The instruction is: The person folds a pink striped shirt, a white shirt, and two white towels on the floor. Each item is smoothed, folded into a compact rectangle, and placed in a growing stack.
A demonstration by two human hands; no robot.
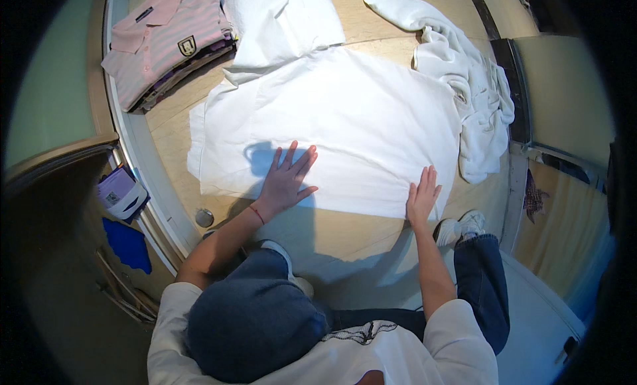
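Note:
A white cloth garment point(338, 111), perhaps a shirt, lies spread on the tiled floor point(343, 235) before me, with shallow creases running across it. My left hand point(286, 183) is flat over its near edge, fingers spread, and the palm holds nothing. Toward the garment's near right corner, my right hand point(423, 196) rests on the cloth with its fingers extended and close together. A narrow folded part, possibly a collar or cuff, sticks out on the left. At the top, the garment meets another white cloth point(283, 26); which one overlaps is hard to tell.
A stack of folded clothes with a pink-and-grey striped polo shirt point(166, 41) on top sits at the upper left. A crumpled white long-sleeved garment point(465, 76) lies to the right. A round metal doorstop point(204, 217) is by the left door track. My shoes point(460, 225) flank the near floor.

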